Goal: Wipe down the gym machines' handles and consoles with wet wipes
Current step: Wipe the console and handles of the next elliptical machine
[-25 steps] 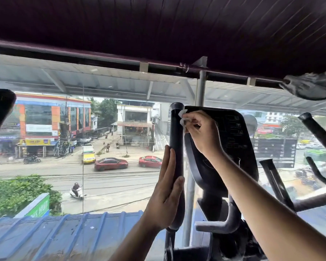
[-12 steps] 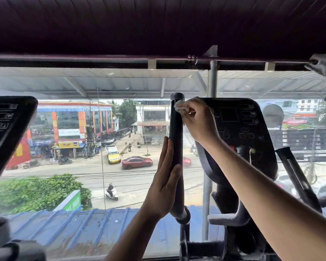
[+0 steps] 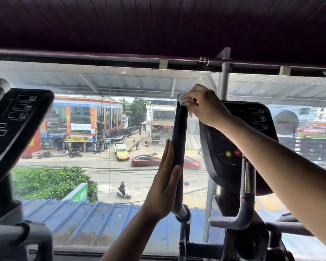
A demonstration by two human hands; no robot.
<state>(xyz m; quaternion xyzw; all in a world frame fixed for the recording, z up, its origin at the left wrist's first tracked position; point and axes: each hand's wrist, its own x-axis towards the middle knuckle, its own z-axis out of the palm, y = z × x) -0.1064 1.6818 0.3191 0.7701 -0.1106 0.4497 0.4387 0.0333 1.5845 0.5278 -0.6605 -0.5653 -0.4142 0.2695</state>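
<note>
The right hand [image 3: 205,106], pinching the wet wipe [image 3: 184,100], has climbed onto the handle [image 3: 179,136] tip. The flat, straight-fingered left hand [image 3: 164,187] still braces it; the shaft probably remains.

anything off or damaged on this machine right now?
Nothing stands out. The right hand holds the wet wipe on the upright black handle's top, the left hand lies flat against it, and the console looks intact.

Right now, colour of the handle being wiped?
Black handle, seen in the head view, with a white wipe at its top.
</note>
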